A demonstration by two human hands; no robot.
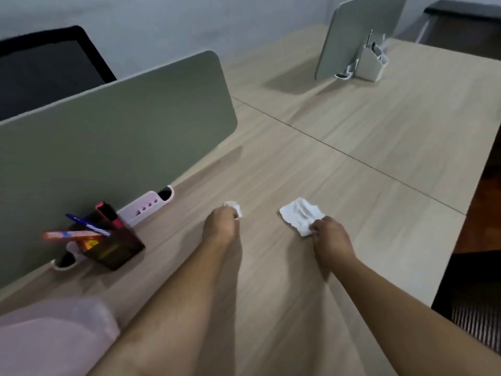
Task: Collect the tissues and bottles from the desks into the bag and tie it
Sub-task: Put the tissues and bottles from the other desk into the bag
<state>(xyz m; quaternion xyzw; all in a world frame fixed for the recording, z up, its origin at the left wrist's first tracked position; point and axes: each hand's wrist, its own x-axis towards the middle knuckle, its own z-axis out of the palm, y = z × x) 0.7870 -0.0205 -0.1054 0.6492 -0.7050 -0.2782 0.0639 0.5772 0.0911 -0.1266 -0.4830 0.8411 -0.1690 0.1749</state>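
Observation:
On the light wooden desk [271, 169] lie two white tissues. My left hand [221, 225] is curled round a small crumpled tissue [234, 207], of which only a white tip shows past my fingers. My right hand [329, 236] pinches the near corner of a larger, flatter crumpled tissue [299, 215] that still lies on the desk. No bottle and no bag show in the head view.
A grey-green divider panel [108, 137] runs along the left. At its foot stand a dark pen holder [113, 248] with pens and a white clip-on tray [147, 207]. A second divider [357, 33] and a white pen holder [371, 63] stand far back. The desk's edge [450, 267] drops off at right.

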